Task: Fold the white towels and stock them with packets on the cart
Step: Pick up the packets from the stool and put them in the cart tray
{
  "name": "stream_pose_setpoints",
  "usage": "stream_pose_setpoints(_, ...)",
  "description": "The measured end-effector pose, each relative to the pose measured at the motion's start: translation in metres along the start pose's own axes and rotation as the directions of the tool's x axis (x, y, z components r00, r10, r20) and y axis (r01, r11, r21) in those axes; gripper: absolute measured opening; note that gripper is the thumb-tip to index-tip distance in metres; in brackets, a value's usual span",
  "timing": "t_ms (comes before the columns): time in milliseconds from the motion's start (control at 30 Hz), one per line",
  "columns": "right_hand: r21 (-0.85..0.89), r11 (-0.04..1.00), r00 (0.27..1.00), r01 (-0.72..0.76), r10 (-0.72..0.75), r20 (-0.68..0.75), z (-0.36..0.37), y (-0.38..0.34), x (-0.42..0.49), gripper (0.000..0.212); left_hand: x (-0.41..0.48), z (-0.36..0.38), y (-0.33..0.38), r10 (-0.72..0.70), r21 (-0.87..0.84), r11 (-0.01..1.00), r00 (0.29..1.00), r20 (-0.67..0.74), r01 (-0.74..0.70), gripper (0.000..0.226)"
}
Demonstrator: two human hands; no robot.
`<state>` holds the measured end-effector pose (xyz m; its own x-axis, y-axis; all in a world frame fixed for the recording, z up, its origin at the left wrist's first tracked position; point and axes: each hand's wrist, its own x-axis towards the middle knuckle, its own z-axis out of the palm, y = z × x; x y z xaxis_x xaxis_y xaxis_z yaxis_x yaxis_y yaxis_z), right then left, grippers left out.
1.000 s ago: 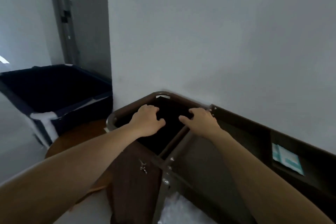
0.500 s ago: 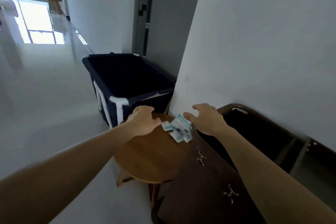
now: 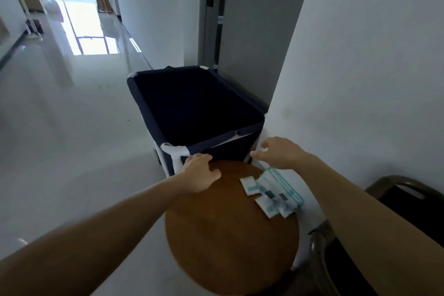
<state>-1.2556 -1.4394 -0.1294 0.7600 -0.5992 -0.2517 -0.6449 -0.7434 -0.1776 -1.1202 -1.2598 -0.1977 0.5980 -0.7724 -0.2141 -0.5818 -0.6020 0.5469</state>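
Note:
Several white and teal packets [image 3: 271, 193] lie in a loose pile on the right side of a round wooden table [image 3: 228, 243]. My left hand [image 3: 199, 173] hovers over the table's far left edge, fingers loosely bent and holding nothing. Above the packets and the table's far right edge, my right hand [image 3: 280, 152] is empty with its fingers spread. The dark brown cart [image 3: 394, 190] shows only at the lower right, beside the table. No white towel is in view.
A navy fabric laundry bin [image 3: 192, 113] with white corner trim stands open just beyond the table. A white wall [image 3: 360, 67] runs close on the right. A glossy hallway floor [image 3: 72, 127] stretches left towards a bright window.
My view and both hands have swung left, from the cart's top compartment to the round table. The hands now reach further over the table, towards the laundry bin's near edge.

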Motion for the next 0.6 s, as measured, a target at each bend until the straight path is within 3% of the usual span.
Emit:
stream_pose_setpoints(300, 0.038, 0.988, 0.977, -0.153, 0.145, 0.154, 0.025, 0.020, 0.117, 0.061, 0.134, 0.026, -0.016, 0.045, -0.017, 0.999, 0.976, 0.212, -0.042, 0.067)
stream_pose_setpoints(600, 0.201, 0.827, 0.841, -0.526, 0.469, 0.270, 0.104, 0.039, 0.196, 0.054, 0.271, 0.047, -0.045, 0.106, -0.082, 0.994, 0.865, 0.490, -0.075, 0.058)
